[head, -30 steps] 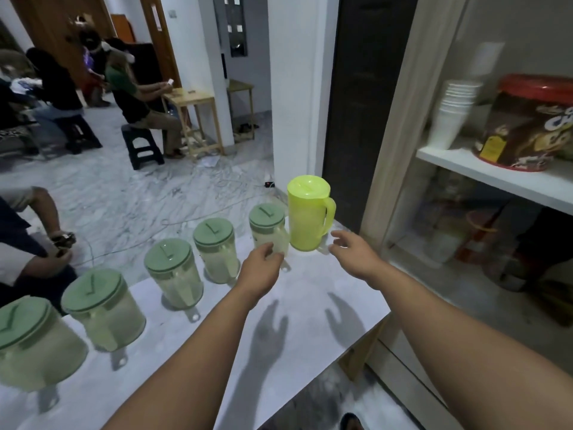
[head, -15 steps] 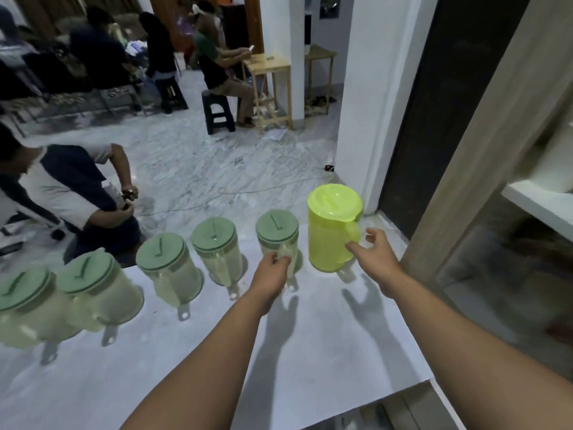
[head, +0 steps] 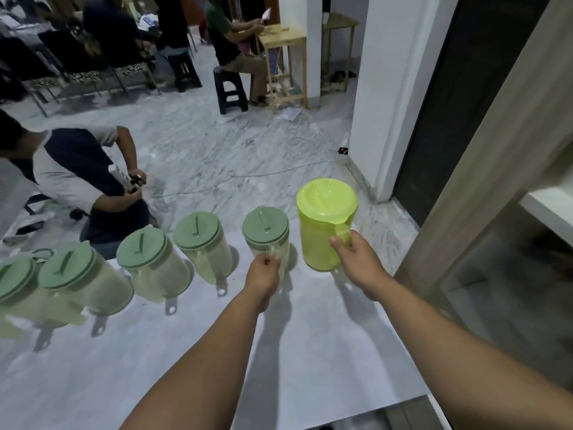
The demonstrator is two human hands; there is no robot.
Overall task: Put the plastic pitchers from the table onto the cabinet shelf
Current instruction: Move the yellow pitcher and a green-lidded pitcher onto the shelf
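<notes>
Both hands are out over the white table (head: 310,352) and both are on pitchers: the right hand (head: 359,259) has its fingers curled round the handle of the yellow-green pitcher (head: 322,225), thumb on the near side, and the left hand (head: 263,274) is closed round the clear handle of the nearest green-lidded pitcher (head: 266,237), knuckles up. Both pitchers stand upright with their bases on the tabletop, just beside one another at the right end of the row, the yellow-green one taller and closest to the cabinet. To the left the line carries on: a second green-lidded pitcher (head: 201,243), a third (head: 152,265), a fourth (head: 80,280) and a fifth (head: 15,293) at the frame edge, all pale and translucent, all with lids on, handles pointing toward the camera, and looking tilted under the wide lens. On the right rises the cabinet frame (head: 483,169), and behind it a sliver of white shelf (head: 548,209) shows at the edge; what sits on it cannot be seen from here. Beyond the table lies a marble-patterned floor (head: 217,150) with a thin cable (head: 248,178) trailing across it, a crouching person in a grey and navy shirt (head: 77,178) at left, and further back a seated person (head: 235,51) on a dark stool (head: 231,91) beside a small wooden table (head: 285,57)
</notes>
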